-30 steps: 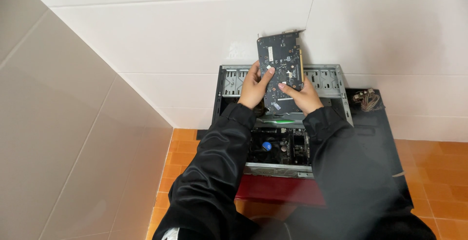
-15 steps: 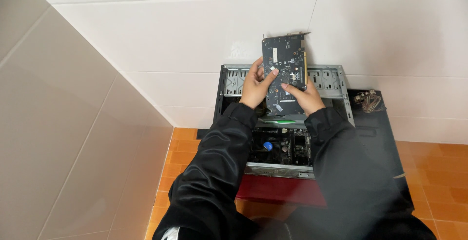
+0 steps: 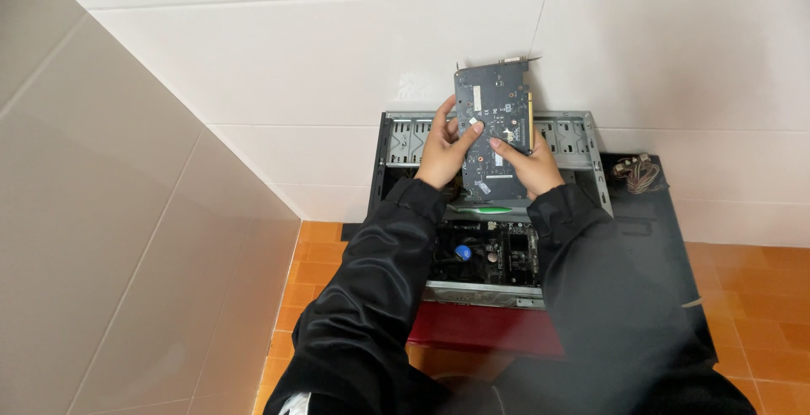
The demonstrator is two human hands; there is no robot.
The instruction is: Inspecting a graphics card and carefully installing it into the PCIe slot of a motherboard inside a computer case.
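A: Bottom of the frame, two black sleeves (image 3: 380, 297) reach up over the open computer case (image 3: 489, 212), motherboard (image 3: 485, 255) showing between them.

B: And the hands?

A: Left hand (image 3: 440, 147) grips the circuit card (image 3: 495, 128) on its left edge, thumb across the face. Right hand (image 3: 530, 164) clasps its lower right corner.

B: Where's the card?

A: Upper centre, held upright above the case, against the white tiled wall (image 3: 295, 69). A bundle of cables (image 3: 641, 172) lies right of the case.

both hands (image 3: 485, 149) raised, fingers curled, sleeves black
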